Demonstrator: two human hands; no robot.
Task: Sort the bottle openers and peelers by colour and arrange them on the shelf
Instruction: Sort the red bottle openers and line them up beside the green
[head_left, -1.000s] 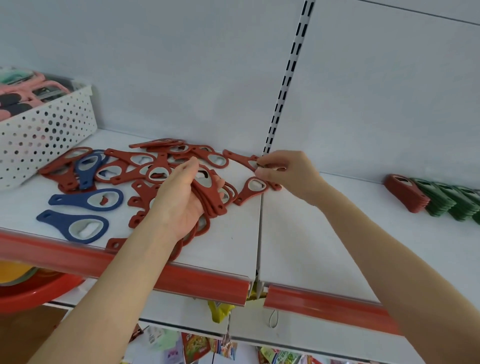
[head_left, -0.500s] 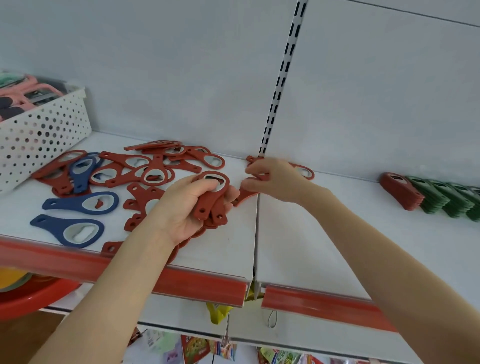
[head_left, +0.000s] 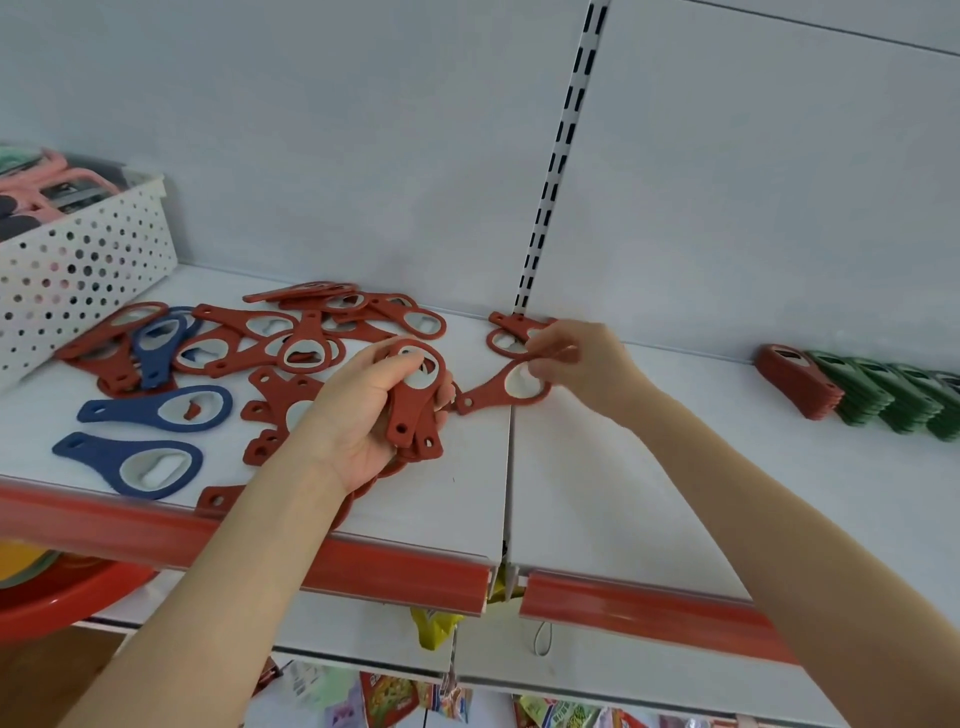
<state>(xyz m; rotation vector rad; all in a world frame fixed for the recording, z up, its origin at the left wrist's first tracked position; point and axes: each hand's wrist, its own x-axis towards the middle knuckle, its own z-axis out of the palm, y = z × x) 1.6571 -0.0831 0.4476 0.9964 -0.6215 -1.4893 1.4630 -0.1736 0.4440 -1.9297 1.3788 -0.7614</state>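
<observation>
Loose red bottle openers (head_left: 306, 343) lie scattered on the white shelf (head_left: 649, 499), with three blue openers (head_left: 156, 410) among them at the left. My left hand (head_left: 363, 415) grips a stack of red openers (head_left: 415, 400) above the shelf. My right hand (head_left: 582, 364) pinches the ring of a single red opener (head_left: 498, 389), whose handle points toward the stack. Another red opener (head_left: 511, 332) lies behind it by the back wall. At the far right, a red stack (head_left: 795, 379) and green stacks (head_left: 883, 395) stand in a row.
A white perforated basket (head_left: 78, 270) holding pink and dark items sits at the back left. A red price rail (head_left: 363, 561) runs along the shelf's front edge. A slotted upright (head_left: 556, 156) divides the back wall. A red basin (head_left: 62, 592) and packets show below.
My left hand has lifted its stack of red openers off the pile and turned it upright. My right hand has picked one red opener from near the upright and drawn it toward the stack.
</observation>
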